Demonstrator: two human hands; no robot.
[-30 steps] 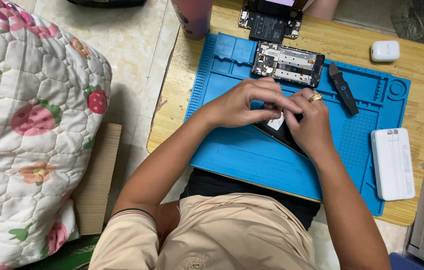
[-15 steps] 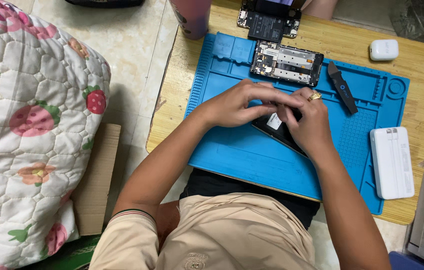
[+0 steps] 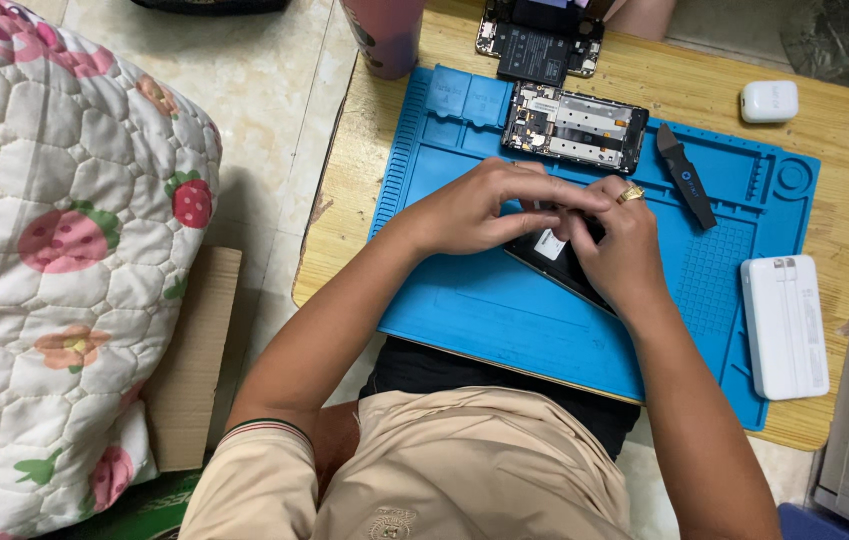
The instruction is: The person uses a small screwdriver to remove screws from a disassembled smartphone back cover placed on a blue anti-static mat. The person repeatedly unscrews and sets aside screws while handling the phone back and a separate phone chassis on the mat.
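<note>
Head view: left hand (image 3: 469,210) and right hand (image 3: 624,245) meet over a flat black phone part (image 3: 554,262) lying on the blue silicone repair mat (image 3: 504,320), fingers of both curled closed around it. Just beyond, an opened phone frame with bare circuit board (image 3: 574,127). Black pry tool (image 3: 686,175) lies right of it. White rectangular box (image 3: 784,325) near the wooden worktop (image 3: 844,130) edge.
</note>
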